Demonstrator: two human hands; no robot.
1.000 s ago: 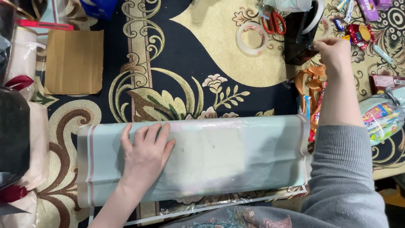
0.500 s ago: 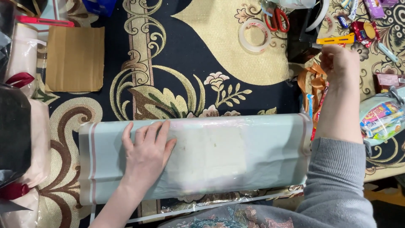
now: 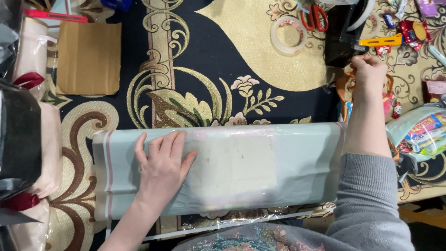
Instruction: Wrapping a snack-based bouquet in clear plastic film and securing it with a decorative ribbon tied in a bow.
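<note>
Two hands are at work over a patterned carpet (image 3: 204, 60) of dark blue and gold; the left hand (image 3: 162, 169) lies flat on a long package wrapped in pale green paper (image 3: 260, 167), its fingers (image 3: 165, 146) spread wide and pressed on the wrapping, holding nothing; the package lies crosswise on the carpet, close in front of the person, with a pink stripe near its left end and a sheen of clear film over it. The right hand (image 3: 369, 74), in a grey sleeve (image 3: 367, 200), reaches past the right end of the package, its fingers curled in at the upper right among small things; whether they grip anything I cannot tell. Just beyond that hand lies a yellow utility knife (image 3: 381, 41); a roll of clear tape (image 3: 289, 35) rests on the gold part of the carpet, with red-handled scissors (image 3: 315, 16) just beside it; a piece of brown cardboard (image 3: 88, 58) lies at the upper left, well apart from both hands; a red cutter (image 3: 55, 16) sits above it; pale pink bundles with dark red ribbon (image 3: 32, 60) line the left edge; bright sweets in wrappers (image 3: 425, 135) lie at the right.
</note>
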